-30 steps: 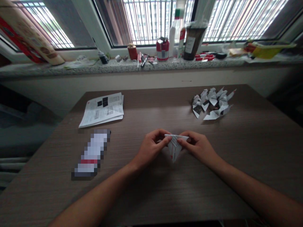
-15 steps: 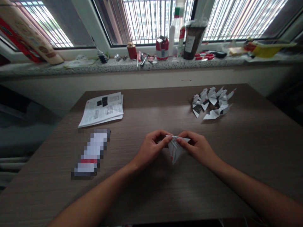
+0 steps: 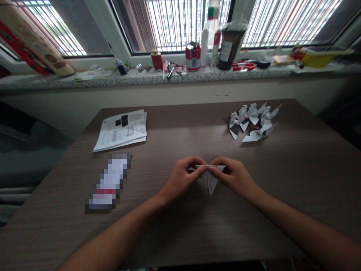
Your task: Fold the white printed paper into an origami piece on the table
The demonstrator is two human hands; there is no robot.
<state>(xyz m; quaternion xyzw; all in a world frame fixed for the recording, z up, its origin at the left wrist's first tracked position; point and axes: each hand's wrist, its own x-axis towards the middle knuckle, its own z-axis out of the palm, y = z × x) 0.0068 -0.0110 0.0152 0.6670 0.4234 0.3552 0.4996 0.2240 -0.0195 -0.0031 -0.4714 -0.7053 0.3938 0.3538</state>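
Observation:
Between my hands, above the brown table (image 3: 180, 233), is a small folded paper (image 3: 212, 182) with printed marks, its lower tip pointing down. My left hand (image 3: 183, 177) pinches its upper edge from the left, thumb in front. From the right, my right hand (image 3: 235, 175) pinches the same edge, and the two thumb tips nearly meet at its middle. Several folded paper pieces (image 3: 254, 119) form a ring shape at the back right of the table. A stack of printed sheets (image 3: 122, 130) lies at the back left.
A blurred-out, phone-shaped object (image 3: 108, 182) lies left of my left hand. Behind the table, the stone windowsill (image 3: 146, 78) holds a red can (image 3: 193, 57), a dark cup (image 3: 229, 49), bottles, pens and a yellow container (image 3: 317, 58).
My thumbs have moved closer together on the paper's upper edge. The paper's lower tip has shifted slightly to the right.

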